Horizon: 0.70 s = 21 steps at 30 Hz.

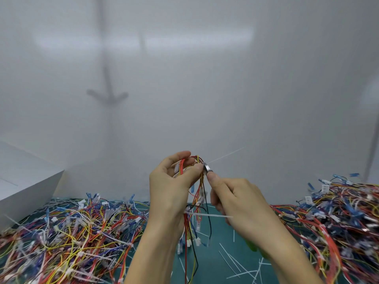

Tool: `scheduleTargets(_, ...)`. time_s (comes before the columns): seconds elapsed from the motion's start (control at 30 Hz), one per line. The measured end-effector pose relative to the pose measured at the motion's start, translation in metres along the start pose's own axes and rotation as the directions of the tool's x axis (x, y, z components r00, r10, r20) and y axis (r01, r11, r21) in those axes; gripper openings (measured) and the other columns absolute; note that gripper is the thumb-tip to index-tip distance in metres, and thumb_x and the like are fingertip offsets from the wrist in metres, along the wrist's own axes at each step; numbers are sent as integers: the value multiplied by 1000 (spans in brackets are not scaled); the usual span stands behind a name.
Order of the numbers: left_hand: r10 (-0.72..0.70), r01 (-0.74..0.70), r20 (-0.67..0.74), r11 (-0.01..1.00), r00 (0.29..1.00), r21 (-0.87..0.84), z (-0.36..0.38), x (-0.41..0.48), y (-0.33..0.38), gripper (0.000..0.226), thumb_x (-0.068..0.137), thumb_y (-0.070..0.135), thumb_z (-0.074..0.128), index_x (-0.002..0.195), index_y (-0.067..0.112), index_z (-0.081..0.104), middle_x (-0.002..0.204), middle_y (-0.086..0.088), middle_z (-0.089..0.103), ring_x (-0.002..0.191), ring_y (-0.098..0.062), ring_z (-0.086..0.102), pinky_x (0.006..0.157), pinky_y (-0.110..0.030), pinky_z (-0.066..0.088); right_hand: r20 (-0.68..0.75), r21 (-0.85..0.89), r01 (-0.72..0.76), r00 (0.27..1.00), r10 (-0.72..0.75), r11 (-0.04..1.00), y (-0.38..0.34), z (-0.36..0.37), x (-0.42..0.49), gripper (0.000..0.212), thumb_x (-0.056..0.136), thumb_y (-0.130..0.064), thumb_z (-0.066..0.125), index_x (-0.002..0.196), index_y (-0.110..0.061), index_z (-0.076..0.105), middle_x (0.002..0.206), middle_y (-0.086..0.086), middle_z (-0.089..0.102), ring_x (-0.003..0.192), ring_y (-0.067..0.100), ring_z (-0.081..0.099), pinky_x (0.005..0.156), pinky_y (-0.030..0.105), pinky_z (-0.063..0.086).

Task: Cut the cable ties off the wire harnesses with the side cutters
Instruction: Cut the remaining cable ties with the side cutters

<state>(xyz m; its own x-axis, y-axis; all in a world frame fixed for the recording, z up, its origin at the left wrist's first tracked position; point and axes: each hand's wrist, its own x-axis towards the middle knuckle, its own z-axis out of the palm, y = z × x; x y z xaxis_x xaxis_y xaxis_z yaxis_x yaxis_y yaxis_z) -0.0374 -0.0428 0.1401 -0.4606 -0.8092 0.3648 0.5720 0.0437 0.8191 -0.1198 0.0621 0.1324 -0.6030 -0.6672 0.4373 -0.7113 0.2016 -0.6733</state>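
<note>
My left hand (172,187) holds a wire harness (194,214) of red, yellow and black wires up in the air, fingers curled round its top. My right hand (235,199) grips the side cutters (208,169), whose metal jaws sit at the harness top beside my left fingertips. Their green handles (253,245) show below my right wrist. A white cable tie tail (225,154) sticks out to the upper right from the jaws. A second white cable tie (209,215) wraps the harness lower down, its tail pointing right.
A big pile of loose coloured harnesses (71,232) covers the green mat (221,238) on the left, another pile (338,218) on the right. Cut white tie pieces (235,263) lie on the mat between them. A white box (26,187) stands at the far left.
</note>
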Motion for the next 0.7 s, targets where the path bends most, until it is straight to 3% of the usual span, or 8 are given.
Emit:
scheduleTargets(0.07,20,-20,4,999,1000,27,-1,0,1,33,76,-7,76,104,9,70,88,-5,72,77,-11,71,78,-24,59,59,106,-35,998,29,994,0,1,1,62,93,-66,35,70,-17,63,49,-4,55,49,12,49,62,35,47)
scheduleTargets(0.17,63,-64,11,995,998,73,-3,-1,3,36,76,-9,75,107,8,69,95,-8,73,72,-5,70,67,-14,54,123,194,-76,991,52,978,0,2,1,61,93,-66,36,72,-17,64,48,-4,54,46,11,48,60,34,45)
scheduleTargets(0.27,114,-115,11,985,993,131,-2,-2,6,36,75,-10,76,105,8,69,95,-8,72,68,-4,70,63,-11,52,85,103,-38,996,29,994,-1,1,0,62,91,-69,33,73,-18,63,50,-4,55,51,12,50,62,33,44)
scheduleTargets(0.4,144,-144,14,973,989,183,1,-5,7,35,74,-9,77,102,10,69,90,-5,73,67,-6,70,64,-12,53,12,-86,30,1000,-29,996,-2,-2,-2,73,86,-72,23,72,-11,60,64,7,62,70,26,58,69,39,47)
scheduleTargets(0.7,144,-145,21,967,989,210,3,-8,10,35,74,-8,77,102,13,69,89,-2,73,66,-9,71,63,-13,54,-3,-99,38,999,-38,994,-2,-3,-2,75,85,-72,20,69,-10,58,65,7,63,70,25,58,69,38,47)
